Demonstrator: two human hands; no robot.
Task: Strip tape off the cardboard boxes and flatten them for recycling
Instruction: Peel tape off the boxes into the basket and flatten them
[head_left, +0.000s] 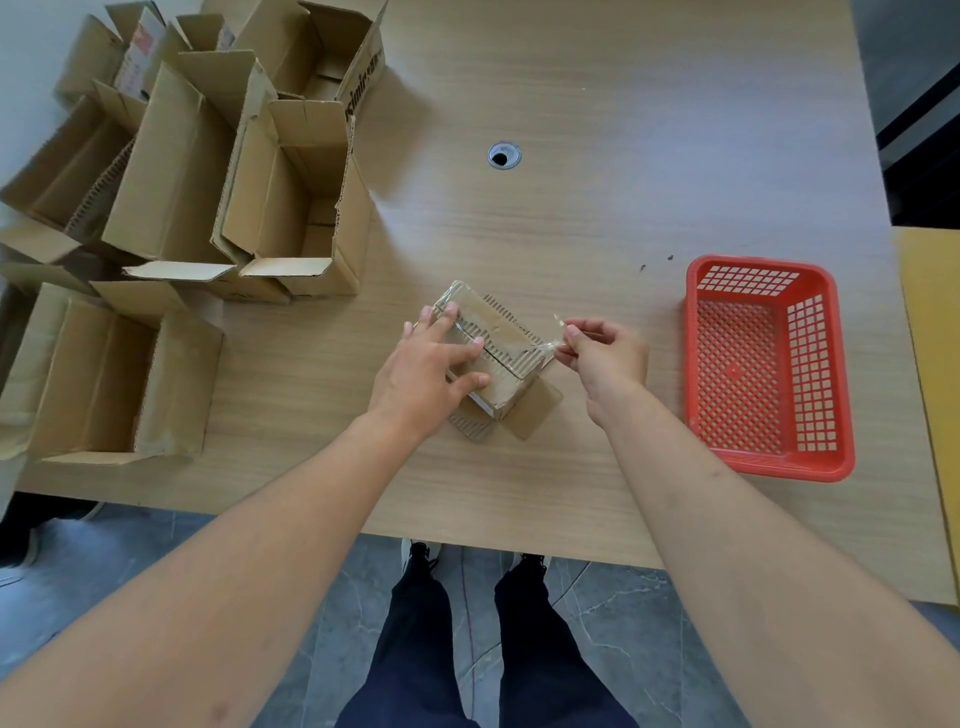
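A small cardboard box (491, 358) sits near the middle of the wooden surface (597, 171), close to the near edge, with two flaps splayed out at its base. The left hand (426, 369) lies spread over its left side, fingers straight and pressing down to steady it, while the right hand (605, 353) pinches a strip of clear tape (550, 340) between thumb and fingertips, just off the box's right corner. The box looks light and fairly stiff, so it likely needs that bracing; the tape seems thin, clingy and apt to tear, best gripped near the peel line. A red plastic basket (766, 364) stands to the right, and open cardboard boxes (234, 171) crowd the far left. How much tape remains along the seam is hard to judge, being transparent, and the left palm hides that side.
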